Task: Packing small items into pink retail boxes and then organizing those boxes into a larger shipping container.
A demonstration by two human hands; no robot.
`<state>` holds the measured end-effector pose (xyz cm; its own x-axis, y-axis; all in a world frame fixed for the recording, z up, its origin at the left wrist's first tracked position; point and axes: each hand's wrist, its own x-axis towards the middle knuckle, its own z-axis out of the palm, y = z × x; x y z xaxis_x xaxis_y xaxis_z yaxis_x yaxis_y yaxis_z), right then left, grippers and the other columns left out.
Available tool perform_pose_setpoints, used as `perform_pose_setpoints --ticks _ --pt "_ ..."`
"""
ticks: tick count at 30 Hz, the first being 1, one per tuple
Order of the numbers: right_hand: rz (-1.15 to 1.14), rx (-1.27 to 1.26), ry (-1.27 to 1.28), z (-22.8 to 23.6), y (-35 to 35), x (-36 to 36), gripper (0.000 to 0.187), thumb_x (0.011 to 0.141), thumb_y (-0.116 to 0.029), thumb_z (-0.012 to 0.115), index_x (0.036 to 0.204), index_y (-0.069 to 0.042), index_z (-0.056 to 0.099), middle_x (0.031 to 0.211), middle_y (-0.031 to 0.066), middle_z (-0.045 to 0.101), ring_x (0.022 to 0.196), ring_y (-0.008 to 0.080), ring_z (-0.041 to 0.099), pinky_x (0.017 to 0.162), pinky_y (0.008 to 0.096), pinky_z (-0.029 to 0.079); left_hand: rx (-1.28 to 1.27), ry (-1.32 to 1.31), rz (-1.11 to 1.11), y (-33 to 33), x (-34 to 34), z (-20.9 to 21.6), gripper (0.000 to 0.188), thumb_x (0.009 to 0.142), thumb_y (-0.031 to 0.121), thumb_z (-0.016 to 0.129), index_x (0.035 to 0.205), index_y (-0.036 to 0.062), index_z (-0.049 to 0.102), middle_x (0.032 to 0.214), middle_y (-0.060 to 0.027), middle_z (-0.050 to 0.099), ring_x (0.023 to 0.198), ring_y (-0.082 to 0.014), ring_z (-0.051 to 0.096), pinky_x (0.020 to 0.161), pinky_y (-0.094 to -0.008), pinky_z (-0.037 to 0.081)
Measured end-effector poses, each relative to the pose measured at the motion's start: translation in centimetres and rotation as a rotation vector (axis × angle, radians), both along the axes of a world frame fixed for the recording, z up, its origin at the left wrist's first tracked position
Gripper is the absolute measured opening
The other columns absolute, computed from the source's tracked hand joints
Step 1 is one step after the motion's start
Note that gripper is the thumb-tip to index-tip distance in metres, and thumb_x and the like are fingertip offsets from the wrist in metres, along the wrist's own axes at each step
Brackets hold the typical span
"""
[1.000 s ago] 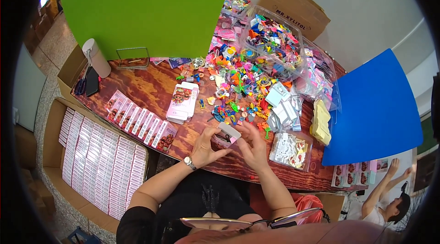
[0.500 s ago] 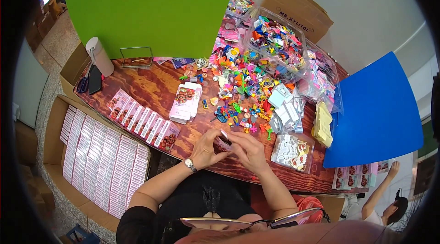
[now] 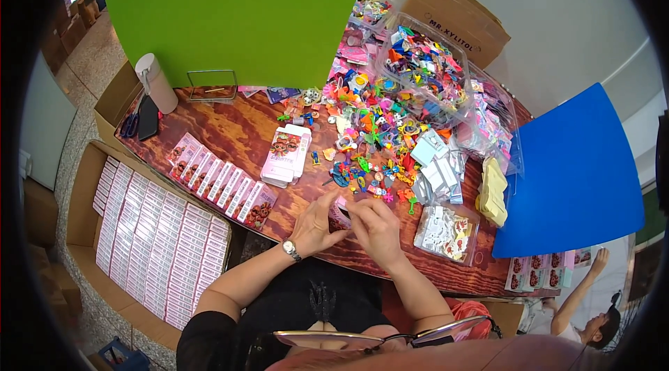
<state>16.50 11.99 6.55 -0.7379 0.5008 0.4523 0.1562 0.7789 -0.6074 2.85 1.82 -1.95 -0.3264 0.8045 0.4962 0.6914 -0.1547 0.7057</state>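
Centrally, just above the tabletop's near edge [image 3: 355,266], the left hand [image 3: 313,228] grips a small pink box [image 3: 339,217] between thumb and fingers, while the right hand [image 3: 380,230] bunches its fingers at the box's upper end; whether they pinch a flap cannot be told. Beyond the hands lie a flat pink-and-white carton [image 3: 284,156] and loose colourful toys [image 3: 380,135]; leftward stand a row of pink boxes [image 3: 221,186] and, outermost, a cardboard carton [image 3: 81,228] packed with similar boxes.
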Motion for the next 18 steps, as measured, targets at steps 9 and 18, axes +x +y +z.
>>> perform_pose_setpoints --ticks 9,18 --pt "0.023 0.109 0.085 -1.0 -0.9 0.3 0.029 0.087 0.003 0.068 0.115 -0.001 0.07 0.101 0.0147 0.071 0.094 0.0321 0.068 0.081 0.0396 0.054 0.001 0.032 0.056 -0.1 -0.3 0.7 0.104 0.069 0.02 0.086 0.151 0.0034 0.024 0.128 -0.0254 0.054 0.113 -0.0439 0.057 0.092 -0.0477 0.05" --pt "0.008 0.23 0.121 -2.2 -1.6 0.4 0.041 0.085 0.005 0.07 0.125 0.003 0.063 0.106 0.0168 0.072 0.098 0.0326 0.07 0.084 0.0385 0.056 -0.023 0.059 0.116 -0.8 0.1 0.6 0.11 0.068 0.021 0.086 0.154 0.0003 0.021 0.126 -0.0247 0.054 0.107 -0.0428 0.057 0.089 -0.0475 0.05"
